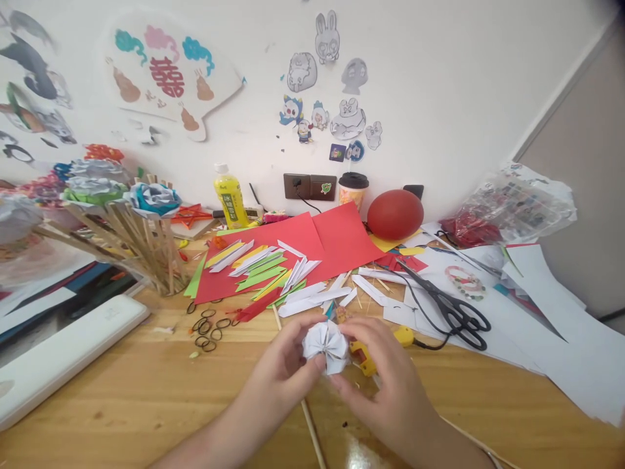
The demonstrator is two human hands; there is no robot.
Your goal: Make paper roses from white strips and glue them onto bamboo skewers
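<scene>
Between my two hands, a white folded-paper flower (pixel 328 346) is held above the wooden table. My left hand (pixel 291 365) grips its left side, with the thumb pressed on the front near the centre. Curled around the right edge is my right hand (pixel 378 365), its thumb under the lower rim and its fingers along the top. A yellow hot glue gun (pixel 362 357) lies just behind my right hand, which hides part of it. Below the flower, a thin wooden stick (pixel 311 430) runs along the table toward me.
Folded paper strips (pixel 263 267) lie on red paper sheets (pixel 336 234). To the right are black scissors (pixel 444 306) and white paper (pixel 532 326). Black rubber bands (pixel 208 329), a long white device (pixel 73 352) and paper flowers on sticks (pixel 151 195) occupy the left. A yellow bottle (pixel 230 198) stands behind.
</scene>
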